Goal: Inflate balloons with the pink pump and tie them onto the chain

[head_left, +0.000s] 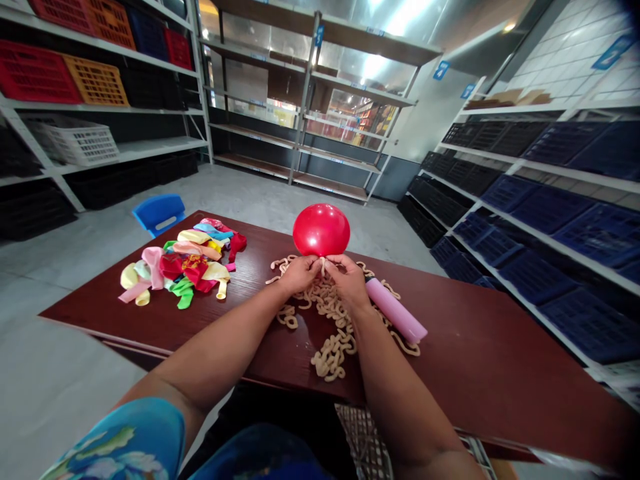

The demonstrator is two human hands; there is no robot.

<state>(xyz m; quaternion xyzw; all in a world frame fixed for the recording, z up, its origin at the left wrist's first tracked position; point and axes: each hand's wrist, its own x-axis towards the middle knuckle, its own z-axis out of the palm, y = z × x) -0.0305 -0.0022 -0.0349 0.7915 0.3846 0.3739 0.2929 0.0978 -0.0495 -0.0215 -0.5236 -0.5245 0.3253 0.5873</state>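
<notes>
1. While the left hand [301, 273] and right hand [349, 279] meet over the table [490, 333], the red balloon [321, 229] stands just beyond them, on the far side.
2. Both hands pinch its neck, a pale strand [323, 268] showing between them.
3. Beige strands [333, 353] lie below; a pink tube [397, 310] rests right of the right hand.

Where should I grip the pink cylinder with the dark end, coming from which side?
Probably around the middle of the pink cylinder, from above right: it lies on its side, with the bare right hand close on its left.
</notes>
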